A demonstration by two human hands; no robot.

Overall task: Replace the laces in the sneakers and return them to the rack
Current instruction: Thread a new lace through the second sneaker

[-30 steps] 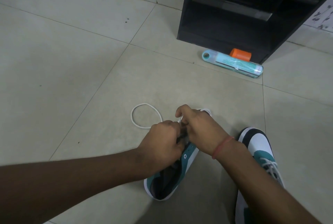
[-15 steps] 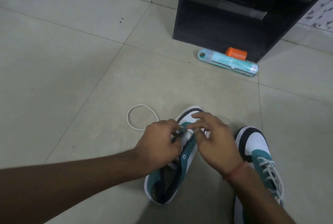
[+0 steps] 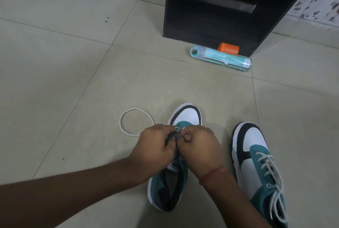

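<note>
Both the left hand (image 3: pixel 156 147) and the right hand (image 3: pixel 200 147) pinch a white lace (image 3: pixel 178 130) with curled fingers over the teal-and-white canvas sneaker (image 3: pixel 185 117) on the tiled floor (image 3: pixel 73 62). Its laced twin (image 3: pixel 256 156) lies at three o'clock; the black wooden rack (image 3: pixel 220 7) stands at twelve.

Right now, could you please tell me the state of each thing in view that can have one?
Left hand: pinching the lace at the near shoe's front eyelets.
Right hand: pinching the same lace.
Near shoe: flat on the floor, mostly unlaced.
Lace: looped loose on the floor.
Other shoe: laced, untouched.
Rack: no shoes visible inside.
</note>
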